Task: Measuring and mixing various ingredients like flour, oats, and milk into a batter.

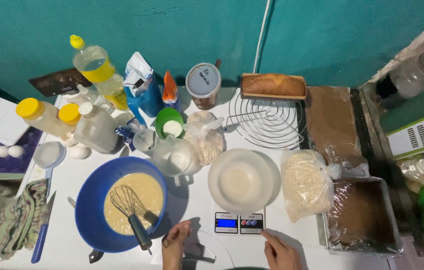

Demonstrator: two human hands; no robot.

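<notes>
Pressing a button on the small white kitchen scale [239,223], the right hand [281,254] points one finger; the left hand [174,245] rests loosely curled, holding nothing, beside the blue plastic bowl of batter [122,202].

All I get of my own body is two bare hands at the bottom edge of the view. My left hand [174,243] shows from the wrist up, no glove, no sleeve reaching it, and what looks like a thin dark band or bracelet loops the wrist, though the picture is too soft there for me to be sure. My right hand [280,251] is likewise bare: no glove, no ring or watch that I can make out, nails short and plain. Forearms are cut off by the frame, so I cannot tell what clothing sits above them.
</notes>
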